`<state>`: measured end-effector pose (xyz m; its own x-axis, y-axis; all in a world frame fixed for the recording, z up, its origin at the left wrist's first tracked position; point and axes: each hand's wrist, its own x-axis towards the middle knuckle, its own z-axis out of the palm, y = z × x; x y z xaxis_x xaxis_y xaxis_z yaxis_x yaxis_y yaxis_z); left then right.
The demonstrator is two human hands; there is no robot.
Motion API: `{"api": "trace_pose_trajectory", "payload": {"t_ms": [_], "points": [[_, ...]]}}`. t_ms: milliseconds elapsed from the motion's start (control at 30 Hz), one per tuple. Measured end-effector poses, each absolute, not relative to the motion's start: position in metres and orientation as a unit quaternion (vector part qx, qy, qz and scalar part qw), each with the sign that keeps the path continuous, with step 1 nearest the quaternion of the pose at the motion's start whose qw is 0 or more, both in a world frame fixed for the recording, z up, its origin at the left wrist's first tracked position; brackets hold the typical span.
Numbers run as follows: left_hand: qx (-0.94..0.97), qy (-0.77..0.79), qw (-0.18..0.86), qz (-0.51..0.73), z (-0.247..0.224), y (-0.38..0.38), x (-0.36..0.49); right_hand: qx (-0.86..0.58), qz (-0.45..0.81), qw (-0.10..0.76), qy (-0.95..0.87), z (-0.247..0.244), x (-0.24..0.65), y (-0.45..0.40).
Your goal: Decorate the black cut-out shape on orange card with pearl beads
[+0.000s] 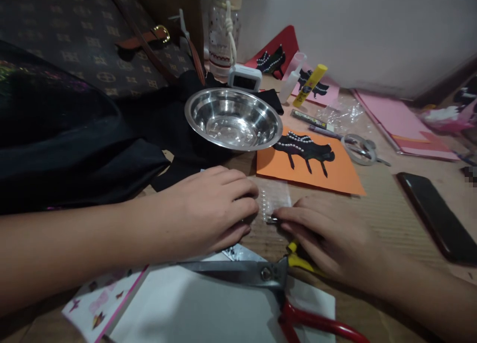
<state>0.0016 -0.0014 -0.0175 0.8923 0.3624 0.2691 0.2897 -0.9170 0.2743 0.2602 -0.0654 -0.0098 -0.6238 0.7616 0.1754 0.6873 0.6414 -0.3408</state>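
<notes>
Cardboard (380,211) lies across the desk (425,170); on it, a clear bead sheet (279,191)! The right grip (328,231) pinches a small metal tool (272,220) by its pearl beads (264,204); the left grip (219,206) curls alongside, contents hidden. Bead-picking, seemingly: steadiness needed next.

It's a craft corner, a worktable (382,196) close by a plain pale wall (354,30); whether the room is a home or a classroom, there's no telling; look at the signs, though: an orange card (270,168) bearing a black shape (315,151) dotted with pearly beads, and a red card (292,39) behind, decorated the same way; there's a glue bottle (289,87), a yellow tube (310,86), a roll of tape (359,156), and big red-handled scissors (264,275) up front; a sheet of beads (264,201) sits mid-table, loose ones in a steel bowl (238,103); and personal things crowd in too, a patterned bag (89,40), a phone (436,216), a drinking bottle (219,42).
</notes>
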Motion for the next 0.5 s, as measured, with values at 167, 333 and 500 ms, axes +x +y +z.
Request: {"api": "trace_pose_trajectory", "payload": {"t_ms": [167, 333, 500], "points": [[0.966, 0.169, 0.114, 0.16, -0.0176, -0.0006, 0.0026, -0.408, 0.107, 0.13, -0.897, -0.0172, 0.264, -0.0697], [0.967, 0.166, 0.111, 0.158, -0.018, -0.0001, 0.0031, -0.404, 0.124, 0.118, -0.899, -0.0186, 0.2639, -0.0688], [0.967, 0.168, 0.111, 0.157, -0.0167, -0.0005, 0.0026, -0.394, 0.133, 0.116, -0.902, -0.0204, 0.2643, -0.0657]]}}
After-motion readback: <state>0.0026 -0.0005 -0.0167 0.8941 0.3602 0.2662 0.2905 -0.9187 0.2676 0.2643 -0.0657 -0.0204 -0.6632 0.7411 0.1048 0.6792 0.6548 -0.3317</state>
